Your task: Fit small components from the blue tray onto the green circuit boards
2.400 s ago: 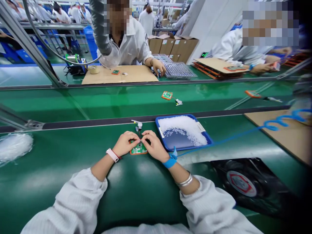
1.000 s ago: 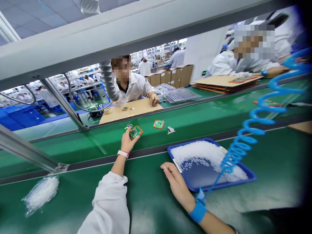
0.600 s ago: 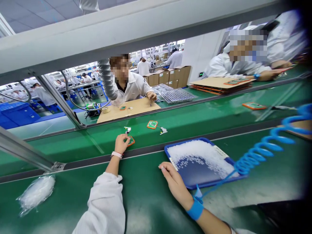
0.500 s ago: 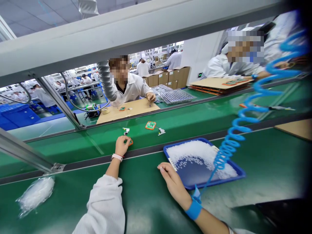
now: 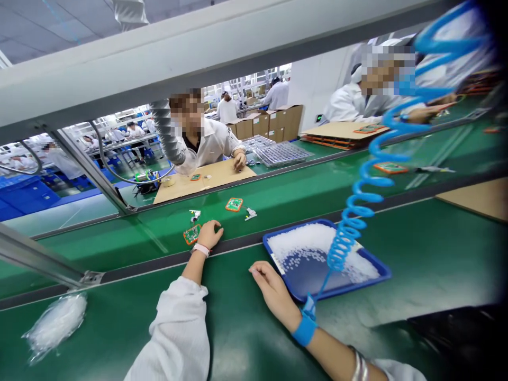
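Observation:
My left hand [image 5: 210, 234] reaches across onto the moving green belt [image 5: 301, 190], fingers loosely curved and holding nothing. Just left of it a green circuit board in an orange frame [image 5: 192, 234] lies flat on the belt, with its white plug [image 5: 194, 215] a little beyond. My right hand [image 5: 272, 288] rests open, palm down, on the near green table beside the corner of a blue tray [image 5: 377, 276] of small white parts. A blue wrist strap [image 5: 305, 329] sits on that wrist, and its coiled blue cord [image 5: 357, 203] rises over the tray.
A second orange-framed board [image 5: 234, 204] and white plug [image 5: 250, 214] lie farther along the belt. A clear bag of white parts [image 5: 55, 324] sits at the near left. A person in white [image 5: 210, 143] works opposite at a cardboard mat [image 5: 206, 180]. A grey frame beam [image 5: 198, 58] crosses overhead.
My left hand carried the board from the near table out to the belt, laid it down and let go; it now lies left of that hand. My right hand moved beside the tray.

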